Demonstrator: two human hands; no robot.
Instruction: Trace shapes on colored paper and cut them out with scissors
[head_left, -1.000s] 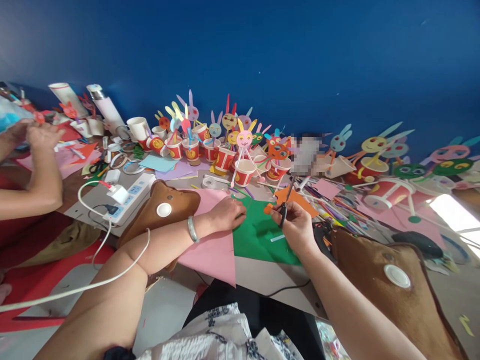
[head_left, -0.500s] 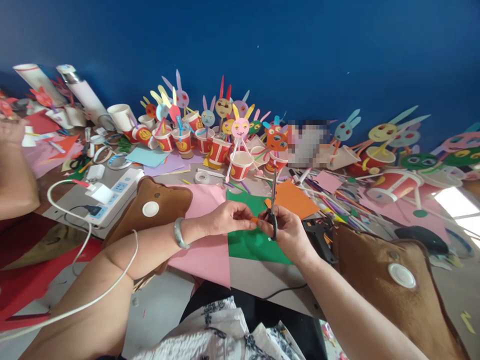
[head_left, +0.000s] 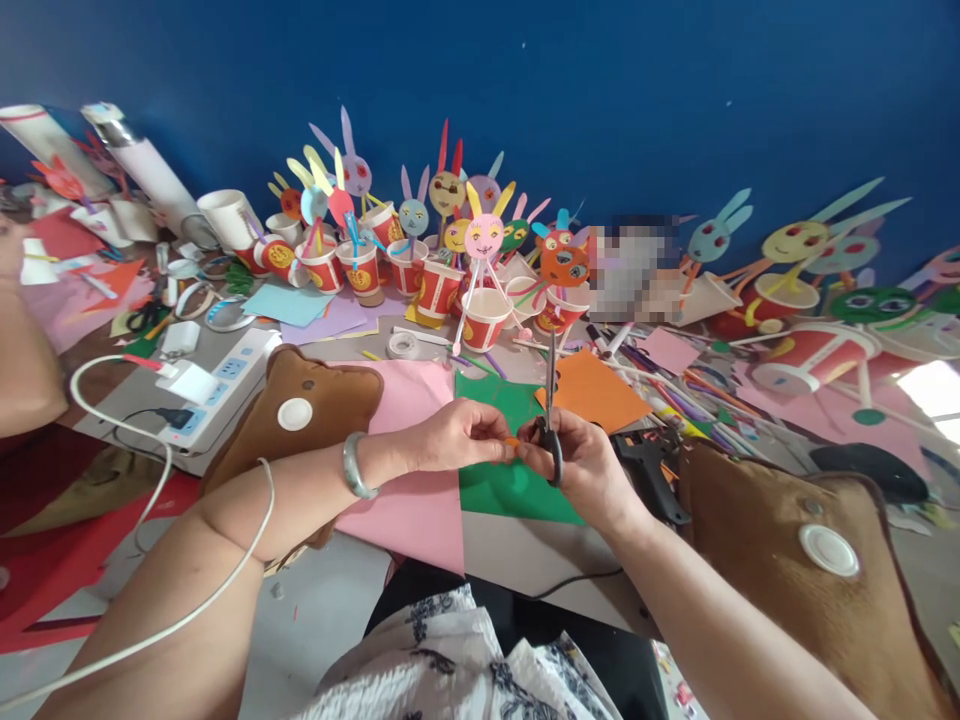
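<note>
A small orange paper piece (head_left: 512,443) is pinched between the thumb and fingers of my left hand (head_left: 461,436). My right hand (head_left: 589,470) is closed round the black handle of a pair of scissors (head_left: 553,375), whose blades point away from me and look shut. Its fingertips also meet the orange piece, and they partly hide it. Beneath both hands lies a green paper sheet (head_left: 491,490), with a pink paper sheet (head_left: 427,510) to its left. An orange paper sheet (head_left: 600,392) is just beyond my right hand.
Red paper cups (head_left: 486,320) with paper rabbit faces line the blue wall. Brown cushions (head_left: 322,400) (head_left: 780,570) flank my forearms. A white power strip (head_left: 229,385) is at left, its cable crossing my left arm. A black glue gun (head_left: 649,470) lies at right. Another person's arm (head_left: 26,350) shows far left.
The view has shifted slightly. My hands stay together at the orange piece, and the scissors remain in my right hand with little visible movement.
</note>
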